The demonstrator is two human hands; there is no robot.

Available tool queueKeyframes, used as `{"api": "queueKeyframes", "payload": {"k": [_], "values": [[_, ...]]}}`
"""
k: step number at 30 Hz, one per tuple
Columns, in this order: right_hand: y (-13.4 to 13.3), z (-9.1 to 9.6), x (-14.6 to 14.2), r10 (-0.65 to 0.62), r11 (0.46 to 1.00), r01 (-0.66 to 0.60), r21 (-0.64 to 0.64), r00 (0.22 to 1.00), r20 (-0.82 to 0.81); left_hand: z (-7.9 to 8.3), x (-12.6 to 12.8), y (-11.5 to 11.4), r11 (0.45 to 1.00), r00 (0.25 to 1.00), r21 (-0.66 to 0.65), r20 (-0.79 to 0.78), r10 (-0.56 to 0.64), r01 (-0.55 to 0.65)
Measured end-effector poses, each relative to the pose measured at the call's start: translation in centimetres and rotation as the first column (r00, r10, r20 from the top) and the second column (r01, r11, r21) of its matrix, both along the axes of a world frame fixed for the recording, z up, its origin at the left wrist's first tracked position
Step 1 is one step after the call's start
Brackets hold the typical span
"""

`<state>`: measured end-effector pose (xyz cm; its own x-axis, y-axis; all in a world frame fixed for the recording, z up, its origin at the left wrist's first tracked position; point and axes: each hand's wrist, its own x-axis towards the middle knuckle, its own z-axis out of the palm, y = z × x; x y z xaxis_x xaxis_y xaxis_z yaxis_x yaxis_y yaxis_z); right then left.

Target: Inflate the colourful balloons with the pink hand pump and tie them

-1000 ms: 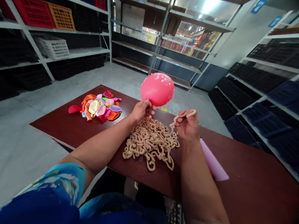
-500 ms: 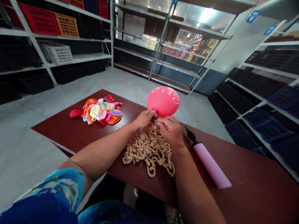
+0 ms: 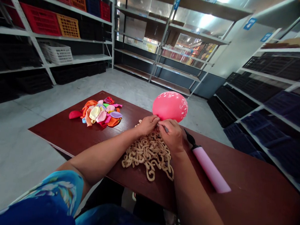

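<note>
An inflated pink balloon (image 3: 170,105) with a pale printed pattern stands out beyond my fingers, its neck end toward me. My left hand (image 3: 149,124) pinches at the neck, fingers closed. Close against it, my right hand (image 3: 172,134) is also closed at the neck; its fingertips cover the knot area, so I cannot see whether it is tied. Below both hands lies a heap of beige, curly, rope-like pieces (image 3: 148,150) on the dark red-brown table (image 3: 86,142).
Several uninflated balloons (image 3: 98,112) in mixed colours lie in a pile at the table's left. A pink hand pump (image 3: 211,168) with a black nozzle lies right of my right forearm. Shelves (image 3: 79,56) with crates stand around, beyond the grey floor (image 3: 90,81).
The balloon has moved a little right and down, and turned so more of its print shows. Both hands stay together at its neck, with the fingers slightly shifted.
</note>
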<state>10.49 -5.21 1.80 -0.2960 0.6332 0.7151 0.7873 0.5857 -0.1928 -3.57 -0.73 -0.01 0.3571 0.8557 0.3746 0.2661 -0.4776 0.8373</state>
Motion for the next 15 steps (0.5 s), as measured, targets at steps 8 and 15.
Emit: {"api": "queueKeyframes", "payload": {"k": [8, 15], "values": [[-0.4, 0.3, -0.9, -0.027, 0.948, -0.122, -0.294, 0.889, -0.457, 0.3, -0.3, 0.1, 0.998, 0.997, -0.026, 0.044, 0.056, -0.055], [-1.0, 3.2, -0.2, -0.059, 0.831, -0.482, -0.278, 0.421, -0.905, 0.2, -1.0, 0.6, 0.987, 0.985, 0.022, 0.071, 0.160, -0.162]]}}
